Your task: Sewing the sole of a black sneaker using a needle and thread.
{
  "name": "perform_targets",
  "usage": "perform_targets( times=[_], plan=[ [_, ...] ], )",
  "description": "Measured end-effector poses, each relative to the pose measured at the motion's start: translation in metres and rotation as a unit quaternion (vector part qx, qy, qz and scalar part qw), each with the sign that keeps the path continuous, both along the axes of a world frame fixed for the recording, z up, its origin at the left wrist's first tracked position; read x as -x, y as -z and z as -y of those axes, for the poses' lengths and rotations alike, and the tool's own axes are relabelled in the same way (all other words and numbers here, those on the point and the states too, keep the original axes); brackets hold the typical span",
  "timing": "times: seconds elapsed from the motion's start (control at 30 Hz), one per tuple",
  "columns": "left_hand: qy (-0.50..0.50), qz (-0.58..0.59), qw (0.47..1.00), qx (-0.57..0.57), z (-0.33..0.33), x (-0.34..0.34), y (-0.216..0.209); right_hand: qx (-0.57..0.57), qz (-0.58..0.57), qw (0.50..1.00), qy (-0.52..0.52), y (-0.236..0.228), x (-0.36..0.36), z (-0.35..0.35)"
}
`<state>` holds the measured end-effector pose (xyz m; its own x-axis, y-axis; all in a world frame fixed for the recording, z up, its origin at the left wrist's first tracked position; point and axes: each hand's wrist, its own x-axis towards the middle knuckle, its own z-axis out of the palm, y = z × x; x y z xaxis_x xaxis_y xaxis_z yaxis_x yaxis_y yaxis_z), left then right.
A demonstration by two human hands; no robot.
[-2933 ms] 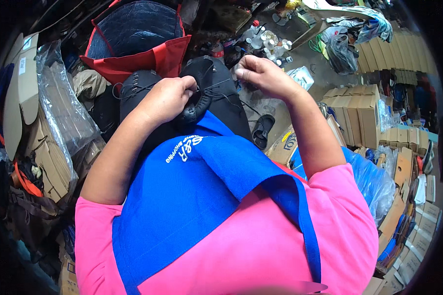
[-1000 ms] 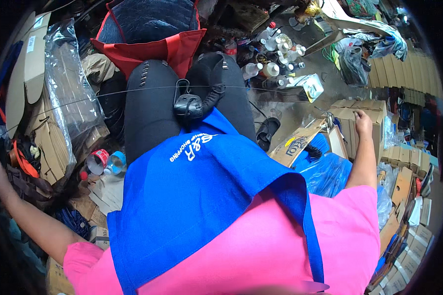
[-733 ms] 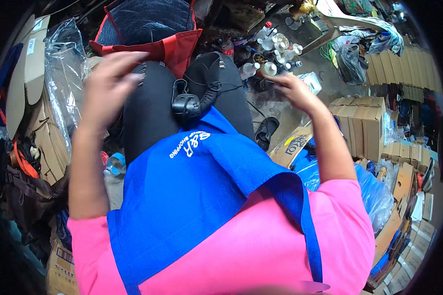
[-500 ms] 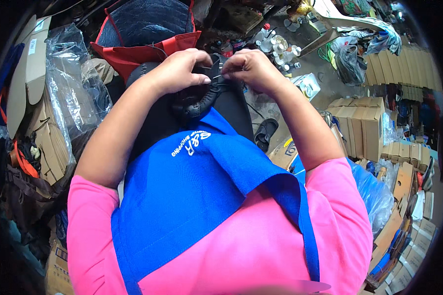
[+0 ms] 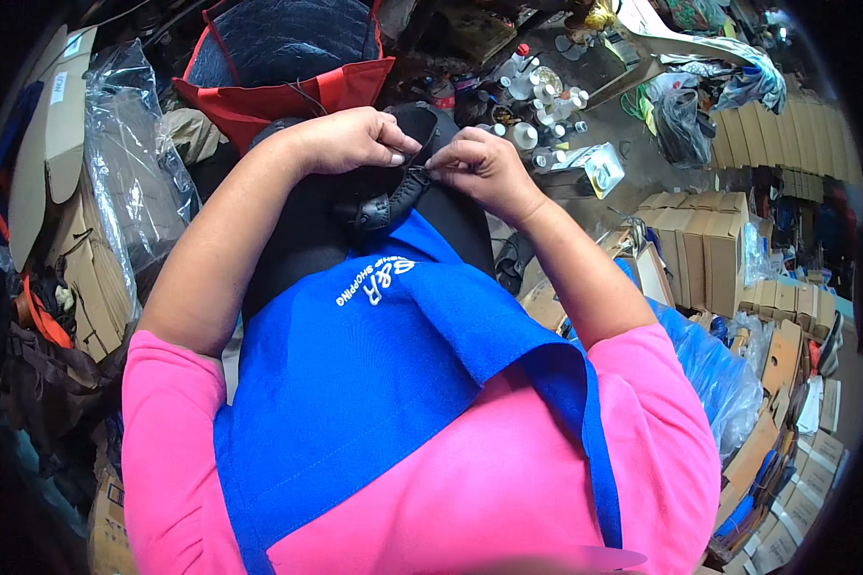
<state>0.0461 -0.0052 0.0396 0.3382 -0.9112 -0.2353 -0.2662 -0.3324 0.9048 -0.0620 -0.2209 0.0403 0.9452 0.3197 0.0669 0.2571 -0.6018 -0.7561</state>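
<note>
Fingertips (image 5: 439, 165) of the bare right hand (image 5: 479, 176) are drawn in against the upper edge of a black, leather-like shoe (image 5: 382, 211) with a puckered seam; whether they pinch the edge itself or something thin on it cannot be told. The bare left hand (image 5: 353, 142) is just beside, thumb and bent forefinger near together over the shoe's opening, and what lies between them, if anything, is too small to make out. The shoe rests tilted across the lap, on black trousers (image 5: 302, 235), touching a bright blue cloth apron (image 5: 355, 374).

With only the lap beneath it, the shoe could likely roll if the 2 hands pulled unevenly or the knees shifted. A thin dark cord (image 5: 309, 98) crosses the front of an open red fabric bag (image 5: 340, 86) with a shiny dark lining; a sharp tug might catch it on the bag's edge. A slip at the dark seam would be easy, since black sits on black there and the knuckles cover part of it.

The bag stands just past the knees, crowding the far side. Clear plastic bottles (image 5: 524, 136) cluster beyond the right hand. Clear plastic sheeting (image 5: 139, 163) over brown cardboard lines the left, while crumpled blue plastic (image 5: 705, 359) and tall brown cardboard boxes (image 5: 700, 244) hem in the right elbow, leaving little room for a wide sideways pull.
</note>
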Motion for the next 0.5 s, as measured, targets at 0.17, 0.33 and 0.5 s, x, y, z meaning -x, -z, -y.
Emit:
perform_targets(
  times=[0.17, 0.33, 0.5],
  plan=[
    [0.023, -0.023, 0.999, -0.032, -0.001, 0.001, -0.002, 0.057, 0.067, 0.996, 0.017, -0.003, 0.009, -0.006],
    [0.018, -0.040, 0.998, -0.048, 0.002, 0.003, -0.007, 0.144, 0.136, 0.980, -0.026, -0.015, 0.010, -0.009],
    [0.034, 0.017, 0.998, -0.048, 0.002, 0.004, -0.006, 0.426, 0.099, 0.889, -0.136, -0.053, 0.003, -0.042]
  ],
)
